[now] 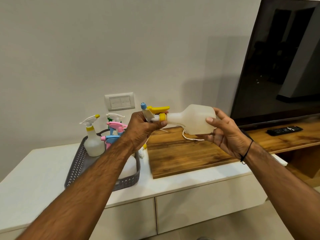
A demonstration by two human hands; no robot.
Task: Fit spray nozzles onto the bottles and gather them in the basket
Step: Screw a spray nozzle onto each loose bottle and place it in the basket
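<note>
A translucent white bottle lies sideways in the air, its neck pointing left. My right hand grips its body from below and behind. On the neck sits a spray nozzle with a yellow trigger, yellow collar and blue tip; my left hand grips it. Behind my left arm stands a grey perforated basket holding several bottles with nozzles fitted: one with a white and yellow head, others with pink and blue heads. Another white bottle lies in the basket, partly hidden by my forearm.
The basket stands on a white cabinet. A wooden shelf lies to its right with a white cord, a black remote and a large dark television. A wall switch plate is behind.
</note>
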